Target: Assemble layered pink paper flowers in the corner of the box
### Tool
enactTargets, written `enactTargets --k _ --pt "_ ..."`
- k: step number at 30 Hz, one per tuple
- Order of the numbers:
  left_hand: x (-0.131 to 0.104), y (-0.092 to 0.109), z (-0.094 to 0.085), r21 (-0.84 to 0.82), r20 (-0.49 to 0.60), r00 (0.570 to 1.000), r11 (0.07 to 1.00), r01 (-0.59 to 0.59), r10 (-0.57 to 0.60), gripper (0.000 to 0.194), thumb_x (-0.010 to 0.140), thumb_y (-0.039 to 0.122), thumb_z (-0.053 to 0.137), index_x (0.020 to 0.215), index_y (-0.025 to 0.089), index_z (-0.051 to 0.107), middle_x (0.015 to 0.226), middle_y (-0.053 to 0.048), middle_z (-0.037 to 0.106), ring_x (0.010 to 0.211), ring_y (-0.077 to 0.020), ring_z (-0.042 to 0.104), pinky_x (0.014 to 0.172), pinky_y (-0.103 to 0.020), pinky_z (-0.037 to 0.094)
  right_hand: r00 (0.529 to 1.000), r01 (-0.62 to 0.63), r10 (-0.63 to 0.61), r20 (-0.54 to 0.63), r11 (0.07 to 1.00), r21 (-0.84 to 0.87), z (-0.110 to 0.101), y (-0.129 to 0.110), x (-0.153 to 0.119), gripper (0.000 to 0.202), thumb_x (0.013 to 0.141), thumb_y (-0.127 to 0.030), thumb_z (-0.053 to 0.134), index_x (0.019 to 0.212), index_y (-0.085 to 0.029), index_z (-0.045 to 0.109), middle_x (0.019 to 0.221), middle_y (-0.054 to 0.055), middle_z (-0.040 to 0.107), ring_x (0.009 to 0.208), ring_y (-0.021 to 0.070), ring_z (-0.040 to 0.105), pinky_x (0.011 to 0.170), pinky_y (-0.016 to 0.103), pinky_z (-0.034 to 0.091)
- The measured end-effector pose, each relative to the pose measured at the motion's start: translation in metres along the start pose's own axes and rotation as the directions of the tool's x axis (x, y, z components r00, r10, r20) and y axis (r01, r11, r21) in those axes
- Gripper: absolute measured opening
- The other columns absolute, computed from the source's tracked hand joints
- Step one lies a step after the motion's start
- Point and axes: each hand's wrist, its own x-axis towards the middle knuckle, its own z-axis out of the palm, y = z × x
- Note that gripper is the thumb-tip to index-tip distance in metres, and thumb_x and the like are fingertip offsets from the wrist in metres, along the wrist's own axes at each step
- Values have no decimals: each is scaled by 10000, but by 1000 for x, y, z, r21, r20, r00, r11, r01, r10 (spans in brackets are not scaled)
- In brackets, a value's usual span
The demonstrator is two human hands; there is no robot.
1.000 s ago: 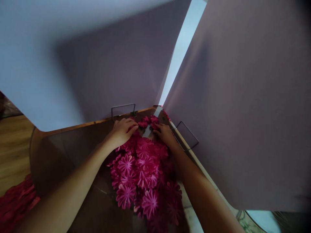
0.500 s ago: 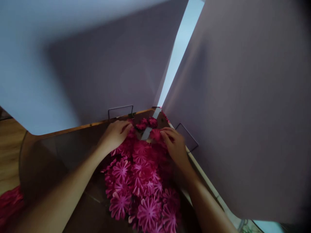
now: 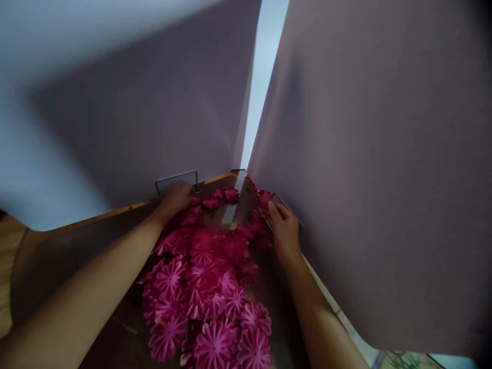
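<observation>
A heap of pink artificial flower heads [image 3: 213, 343] lies on the dark tabletop [image 3: 123, 302] between my forearms. At the right edge, the fingers of my right hand [image 3: 285, 230] are pinched on a pink artificial flower [image 3: 264, 199]. My left hand [image 3: 176, 202] is at the far left edge of the heap, fingers bent down beside the flowers. Its fingertips are mostly hidden, so what they hold, if anything, does not show. Beyond the heap, between my hands, are a few smaller dark pink flowers [image 3: 230, 195].
Two large grey panels, a left panel [image 3: 154, 118] and a right panel [image 3: 376, 179], stand upright along the table edges, with a bright gap [image 3: 259, 87] between them. A thin wire bracket [image 3: 177, 176] sits at the left panel's foot. Wooden floor [image 3: 5, 271] shows at left.
My right hand has moved right with the pink flower, from over the heap to the table's right edge. My left hand has shifted slightly away from me. The whole view has swung a little.
</observation>
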Motion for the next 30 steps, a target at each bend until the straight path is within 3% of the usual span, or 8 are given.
enactTargets --k 3,6,8,10,12,14,20,30 --pt "-4 1 -8 -18 12 1000 1000 -6 6 147 740 292 664 763 155 712 787 -110 723 833 -281 674 745 -342 461 999 30 -25 -34 990 139 -6 -8 -3 318 743 -440 757 907 -171 711 853 28 718 813 178 703 851 342 565" --pt "-20 11 -26 -90 13 1000 996 -21 22 305 825 380 597 977 137 704 922 -108 742 872 -248 677 754 -318 482 998 54 -44 -49 973 226 -9 -15 -6 298 753 -435 756 878 -171 696 868 28 708 828 163 696 881 342 553" --pt "-34 23 -38 -230 53 993 969 -93 108 388 857 438 591 1132 176 665 1074 -73 731 968 -219 662 824 -300 485 997 71 -60 -55 973 218 -10 -19 -7 295 746 -421 765 881 -167 699 879 34 709 840 160 690 886 338 543" --pt "-47 38 -45 -356 75 984 926 -124 160 341 821 447 637 1057 209 704 1036 -35 745 922 -207 671 796 -284 494 994 95 -85 -63 981 169 -11 -21 -7 296 731 -397 780 904 -166 711 891 37 714 846 158 683 880 332 534" --pt "-57 50 -47 -324 198 957 936 -139 211 301 813 456 651 1008 246 744 981 -25 756 907 -221 675 792 -294 496 990 126 -118 -76 986 108 -13 -21 -7 309 716 -378 790 932 -168 723 901 42 722 840 157 677 871 331 526" --pt "-65 58 -44 -296 231 945 942 -161 234 275 824 464 645 974 264 761 966 -28 759 900 -227 678 797 -306 496 985 152 -146 -94 986 66 -16 -21 -7 327 711 -377 791 951 -164 728 898 49 727 833 161 676 864 335 522" --pt "-80 60 -26 -320 167 970 940 -118 179 347 833 406 637 1150 277 696 1012 -44 737 889 -210 673 755 -303 488 978 173 -170 -118 985 20 -22 -22 -5 367 727 -423 760 973 -154 718 904 68 725 858 184 679 842 345 525" --pt "-85 58 -16 -440 -49 998 897 -48 30 311 708 477 731 904 245 661 673 -6 572 612 -171 538 573 -305 406 978 200 -201 -65 980 -17 -17 -21 -12 329 757 -402 739 985 -167 711 938 69 721 874 182 677 866 350 526"
